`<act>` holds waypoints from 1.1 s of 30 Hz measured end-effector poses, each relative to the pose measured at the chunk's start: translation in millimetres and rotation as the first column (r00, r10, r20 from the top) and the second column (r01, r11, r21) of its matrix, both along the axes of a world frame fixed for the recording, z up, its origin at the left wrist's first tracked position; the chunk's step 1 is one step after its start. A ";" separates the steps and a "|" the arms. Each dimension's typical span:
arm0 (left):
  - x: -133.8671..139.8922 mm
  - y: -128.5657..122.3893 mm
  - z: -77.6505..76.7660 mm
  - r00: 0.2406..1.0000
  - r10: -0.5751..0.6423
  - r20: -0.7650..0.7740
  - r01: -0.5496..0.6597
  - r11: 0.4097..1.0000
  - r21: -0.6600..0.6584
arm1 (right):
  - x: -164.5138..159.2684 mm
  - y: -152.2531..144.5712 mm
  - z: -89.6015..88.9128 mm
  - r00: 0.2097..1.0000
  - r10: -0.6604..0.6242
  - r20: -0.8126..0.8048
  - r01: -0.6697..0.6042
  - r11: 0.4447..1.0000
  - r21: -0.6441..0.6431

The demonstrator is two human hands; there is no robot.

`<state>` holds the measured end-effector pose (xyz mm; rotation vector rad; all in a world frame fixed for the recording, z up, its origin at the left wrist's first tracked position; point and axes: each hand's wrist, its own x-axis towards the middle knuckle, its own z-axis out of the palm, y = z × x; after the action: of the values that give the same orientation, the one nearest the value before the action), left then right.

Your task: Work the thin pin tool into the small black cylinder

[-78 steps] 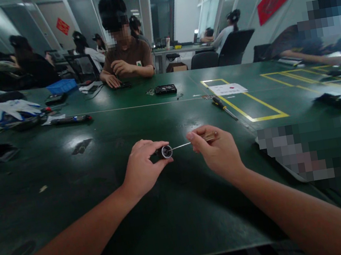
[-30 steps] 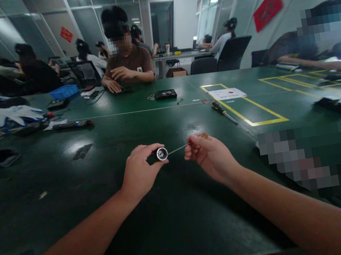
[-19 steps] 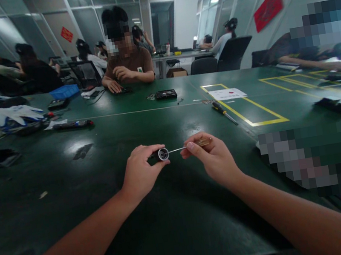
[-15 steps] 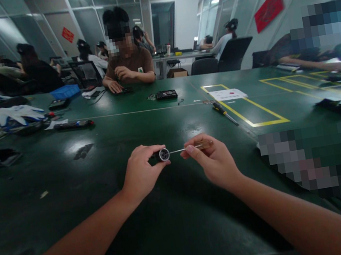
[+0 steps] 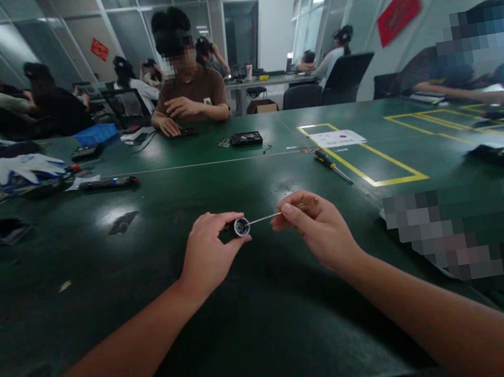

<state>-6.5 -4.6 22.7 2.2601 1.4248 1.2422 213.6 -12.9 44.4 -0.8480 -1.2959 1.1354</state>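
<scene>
Between thumb and fingers, my left hand [image 5: 208,246] grips a small dark cylinder [image 5: 240,227] with a pale ring at its open end, which faces me and to the right. My right hand [image 5: 318,226] is closed around the amber handle of a thin screwdriver [image 5: 264,218]. Its slim metal shaft points left, and the tip is at the cylinder's open end; how deep it reaches I cannot tell. Most of the handle is hidden by my fingers. Both hands are held over the green table [image 5: 274,325].
A yellow-and-black screwdriver [image 5: 332,166] lies ahead to the right, near a white paper [image 5: 337,138]. Farther off are a black box-shaped part [image 5: 246,139], a blue tray [image 5: 96,135] and white gloves [image 5: 29,168]. A person [image 5: 188,90] sits opposite; a blurred object [image 5: 436,236] lies right.
My right hand has shifted slightly right and up, and the screwdriver's shaft now slopes more. My left hand has barely moved, still gripping the cylinder.
</scene>
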 end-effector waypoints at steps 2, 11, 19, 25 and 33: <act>-0.2 0.1 -0.4 1.000 -0.001 0.001 0.001 1.000 0.003 | -0.4 -4.1 1.4 0.995 -0.019 0.103 0.014 0.999 0.044; -0.6 0.6 -0.4 1.000 -0.011 -0.009 0.011 1.000 0.017 | -1.0 -11.4 0.9 0.960 -0.044 0.276 0.007 0.991 0.133; 0.9 0.0 0.1 0.998 -0.047 -0.030 0.048 0.998 0.036 | -1.8 -21.5 8.0 0.850 -0.213 0.482 0.020 0.927 0.373; 1.5 -1.1 -1.6 0.993 -0.082 -0.080 0.086 0.995 0.045 | -1.9 -13.4 5.9 0.885 -0.200 0.420 0.093 0.961 0.261; 1.8 -0.5 -0.9 0.997 -0.059 -0.044 0.059 0.998 0.015 | -5.0 2.4 -3.4 0.997 -0.035 0.069 0.040 0.997 -0.071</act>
<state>-4.7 -5.1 21.8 2.3362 1.3568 1.1985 208.6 -10.6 41.0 -0.9673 -1.2954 1.1379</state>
